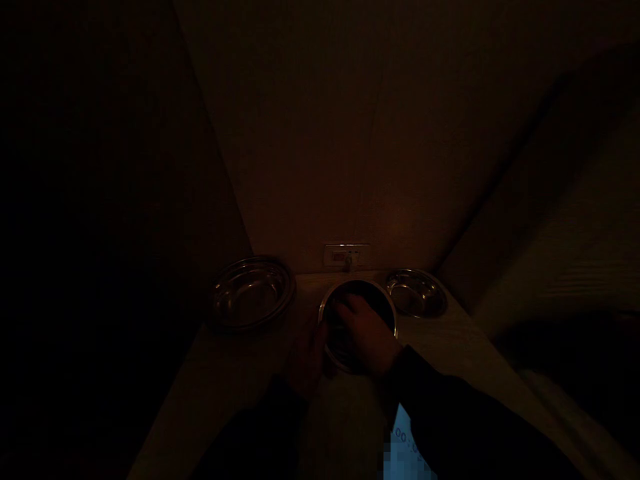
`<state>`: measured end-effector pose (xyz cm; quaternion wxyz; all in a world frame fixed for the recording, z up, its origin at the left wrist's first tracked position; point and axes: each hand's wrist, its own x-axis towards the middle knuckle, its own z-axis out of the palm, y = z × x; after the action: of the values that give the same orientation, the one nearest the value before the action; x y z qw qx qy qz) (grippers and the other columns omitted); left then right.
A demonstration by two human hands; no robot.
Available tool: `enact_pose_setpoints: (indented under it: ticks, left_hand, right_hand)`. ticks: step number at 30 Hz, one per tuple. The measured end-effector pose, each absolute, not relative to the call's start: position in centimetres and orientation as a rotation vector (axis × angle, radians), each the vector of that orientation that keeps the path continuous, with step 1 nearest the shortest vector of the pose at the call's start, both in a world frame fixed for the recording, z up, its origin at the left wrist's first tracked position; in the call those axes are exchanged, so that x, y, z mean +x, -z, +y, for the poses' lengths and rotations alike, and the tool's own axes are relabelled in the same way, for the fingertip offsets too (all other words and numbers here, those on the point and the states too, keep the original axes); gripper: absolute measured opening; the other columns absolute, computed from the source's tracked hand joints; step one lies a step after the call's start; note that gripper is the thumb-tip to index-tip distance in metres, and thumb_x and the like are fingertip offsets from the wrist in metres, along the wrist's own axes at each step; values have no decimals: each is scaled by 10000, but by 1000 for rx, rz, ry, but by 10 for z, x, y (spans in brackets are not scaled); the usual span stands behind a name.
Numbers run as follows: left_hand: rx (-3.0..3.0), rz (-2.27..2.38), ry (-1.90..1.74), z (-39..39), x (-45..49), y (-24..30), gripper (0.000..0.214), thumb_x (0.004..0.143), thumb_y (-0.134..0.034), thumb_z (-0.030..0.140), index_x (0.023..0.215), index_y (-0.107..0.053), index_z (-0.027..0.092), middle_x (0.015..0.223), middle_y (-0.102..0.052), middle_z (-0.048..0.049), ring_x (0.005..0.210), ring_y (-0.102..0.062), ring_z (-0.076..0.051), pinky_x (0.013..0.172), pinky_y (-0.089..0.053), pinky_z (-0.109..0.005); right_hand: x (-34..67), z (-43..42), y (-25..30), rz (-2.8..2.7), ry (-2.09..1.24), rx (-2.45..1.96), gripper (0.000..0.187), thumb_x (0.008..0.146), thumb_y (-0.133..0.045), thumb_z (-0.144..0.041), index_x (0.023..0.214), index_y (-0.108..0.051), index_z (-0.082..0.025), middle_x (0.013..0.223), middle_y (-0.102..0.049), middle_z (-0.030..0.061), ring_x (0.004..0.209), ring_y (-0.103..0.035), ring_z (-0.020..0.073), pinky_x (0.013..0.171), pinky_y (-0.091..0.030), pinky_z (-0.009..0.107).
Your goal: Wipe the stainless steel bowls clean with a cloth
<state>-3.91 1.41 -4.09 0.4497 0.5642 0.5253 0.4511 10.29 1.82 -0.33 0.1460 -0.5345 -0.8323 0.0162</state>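
The scene is very dark. A round metal bowl (393, 308) with a shiny rim stands on the table in front of me. My left hand (306, 357) is at the bowl's left side, with its thumb and fingers against the rim and wall. Over the right part of the rim, my right hand (369, 333) reaches down into the bowl, fingers bent together. Whatever lies in the bowl or between those fingers is lost in shadow.
Stacked shallow metal dishes (253, 293) sit at the table's left back corner, and another metal dish (416, 293) at the right back. A wall socket panel (347, 255) is behind the bowl. A lit screen (407, 447) glows below my right sleeve. Walls enclose the table's back.
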Motion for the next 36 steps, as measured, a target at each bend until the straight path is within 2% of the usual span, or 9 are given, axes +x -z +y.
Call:
enact_pose_setpoints:
  ticks: [5,8,10,15,17,21,26,33,36]
  left_hand:
    - [1415,1298,-1122,18,-44,46,441,892,-391,377,1247,-541,165,1292,-579,-96,1205,-525,-214,1024,-397,-340]
    - [1429,1297,-1119,18,-42,44,442,890,-389,374,1252,-541,171,1309,-566,-86,1240,-493,-203,1049,-367,-319]
    - [1410,1307,-1129,19,-41,42,449,886,-388,365,1247,-543,149,1325,-549,-103,1260,-471,-216,1067,-346,-337]
    - [1192,1391,-1165,26,-44,46,470,856,-448,354,1240,-538,99,1315,-548,-152,1261,-466,-264,1061,-346,-395]
    - [1120,1409,-1173,30,-47,48,469,846,-468,354,1234,-543,102,1323,-541,-152,1261,-465,-268,1057,-347,-397]
    - [1158,1395,-1150,31,-51,47,445,862,-437,373,1206,-566,122,1300,-564,-137,1217,-507,-260,1047,-354,-404]
    - [1191,1525,-1049,28,-53,33,410,866,-412,348,1148,-598,116,1290,-568,-152,1213,-512,-270,1039,-363,-425]
    - [1517,1626,-1008,26,-55,30,549,882,-388,363,1365,-398,103,1440,-397,-152,1333,-372,-239,1085,-317,-390]
    - [1631,1753,-922,23,-57,29,537,867,-421,424,1330,-465,157,1343,-523,-142,1227,-504,-274,1003,-412,-416]
  right_hand:
    - [109,10,5,-2594,-198,-1327,392,758,-578,-76,1137,-592,-172,1170,-596,88,1063,-571,167,905,-468,254]
    - [126,6,-1,-2694,-180,-1281,328,737,-573,-33,1009,-660,-194,1096,-637,76,1002,-604,195,839,-503,288]
    - [138,5,-9,-2706,-123,-1304,326,755,-545,-19,1004,-666,-191,1103,-635,98,984,-610,227,797,-522,337]
    - [174,3,-22,-2502,93,-1396,449,811,-454,-45,1206,-567,-226,1247,-545,135,1127,-526,281,897,-467,482]
    - [188,4,-20,-2367,157,-1415,444,819,-442,-81,1239,-538,-190,1278,-510,165,1164,-500,296,937,-434,514]
    - [200,8,-5,-2011,141,-1367,442,787,-483,-154,1223,-538,-200,1245,-550,133,1147,-527,280,959,-433,494]
    - [188,5,15,-1733,-112,-1380,369,830,-498,-267,1191,-548,-213,1219,-594,110,1151,-539,267,978,-430,471]
    - [187,0,29,-1504,-366,-1468,357,856,-498,-396,1147,-589,-209,1164,-637,103,1132,-558,273,971,-436,459]
    - [188,1,29,-1460,-423,-1485,382,865,-489,-408,1173,-581,-201,1190,-623,108,1161,-536,271,1000,-406,466]
